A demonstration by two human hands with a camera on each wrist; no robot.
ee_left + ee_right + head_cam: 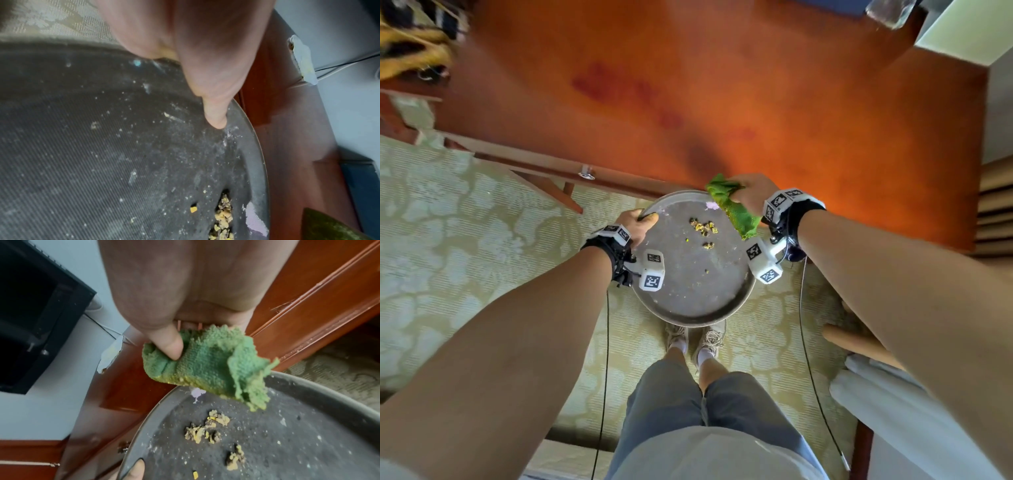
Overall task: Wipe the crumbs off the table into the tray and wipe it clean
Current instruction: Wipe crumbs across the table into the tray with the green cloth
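Crumbs (703, 229) lying clustered in tray (688, 308), just below cloth (732, 209) bunched under right hand (751, 192) thumb. Left hand (637, 222) thumb hooked over near rim. Best kept tucked under table (756, 102) edge, level, cloth dragged rimward.

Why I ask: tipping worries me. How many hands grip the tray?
1. The left hand grips the tray rim; the right hand holds the green cloth above it.

Green cloth (732, 205); yellow-brown crumbs (703, 228); dark grey tray (688, 301); orange-brown table (722, 85); pale floral carpet (448, 240).
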